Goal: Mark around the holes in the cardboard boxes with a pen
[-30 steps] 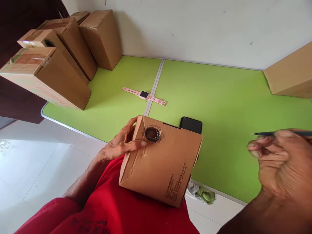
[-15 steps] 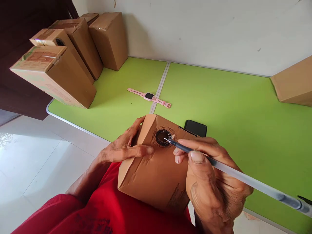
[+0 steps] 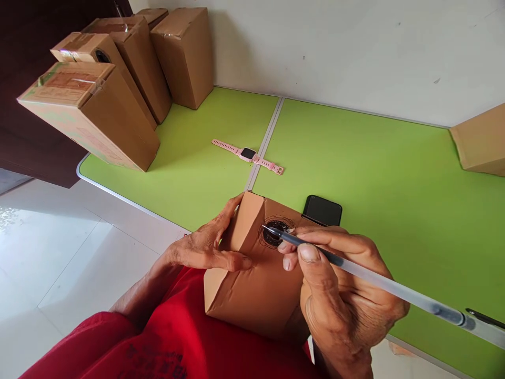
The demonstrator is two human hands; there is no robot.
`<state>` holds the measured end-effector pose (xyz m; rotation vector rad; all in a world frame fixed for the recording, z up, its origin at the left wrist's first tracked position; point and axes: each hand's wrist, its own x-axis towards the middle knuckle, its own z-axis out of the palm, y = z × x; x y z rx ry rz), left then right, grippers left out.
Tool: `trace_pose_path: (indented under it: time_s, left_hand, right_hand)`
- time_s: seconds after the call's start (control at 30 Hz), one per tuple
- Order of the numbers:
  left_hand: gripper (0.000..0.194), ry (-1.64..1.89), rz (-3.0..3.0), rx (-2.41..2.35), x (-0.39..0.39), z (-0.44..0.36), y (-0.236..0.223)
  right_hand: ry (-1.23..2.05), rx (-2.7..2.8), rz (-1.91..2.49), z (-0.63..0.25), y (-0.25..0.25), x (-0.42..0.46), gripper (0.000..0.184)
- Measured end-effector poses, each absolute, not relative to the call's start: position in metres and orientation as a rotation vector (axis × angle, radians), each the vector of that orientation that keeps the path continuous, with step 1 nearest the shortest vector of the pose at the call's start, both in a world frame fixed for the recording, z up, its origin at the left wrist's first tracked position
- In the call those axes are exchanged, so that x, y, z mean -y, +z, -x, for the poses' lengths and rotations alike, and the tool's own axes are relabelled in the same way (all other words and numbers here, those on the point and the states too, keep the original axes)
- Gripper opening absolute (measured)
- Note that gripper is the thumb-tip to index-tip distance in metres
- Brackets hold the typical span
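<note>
I can read no word, number or brand for certain. Below my left hand point(image 3: 213, 246), dark characters point(image 3: 158, 363) run across my red shirt point(image 3: 169, 326), too blurred to make out. Beyond that hand, farther left, faded reddish and greenish print point(image 3: 71, 88) marks a carton point(image 3: 118, 118), equally illegible.

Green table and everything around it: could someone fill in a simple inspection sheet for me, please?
Surface: green table, crossed by a pale seam strip.
Job's things: cardboard box with a dark scribbled circle; pen, tip over the circle, contact unclear.
Clutter: pink-strapped smartwatch; black phone, partly hidden; upright cartons at left; lone carton at right; slim dark object, unclear.
Grip: left hand grips the box; right hand holds the pen.
Cables: nothing seen.
Surroundings: white wall, tiled floor.
</note>
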<state>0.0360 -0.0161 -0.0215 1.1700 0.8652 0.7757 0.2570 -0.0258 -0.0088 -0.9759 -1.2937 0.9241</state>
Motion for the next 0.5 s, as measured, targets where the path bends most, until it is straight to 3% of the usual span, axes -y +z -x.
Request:
trace_pose_path:
  time_s: [0.5]
  left_hand:
    - [0.133,0.802,-1.096,-0.830,0.0178,-0.0358,-0.0252]
  right_hand:
    - [0.853,1.429,1.084,-0.2651,-0.0101,0.0303,0.004]
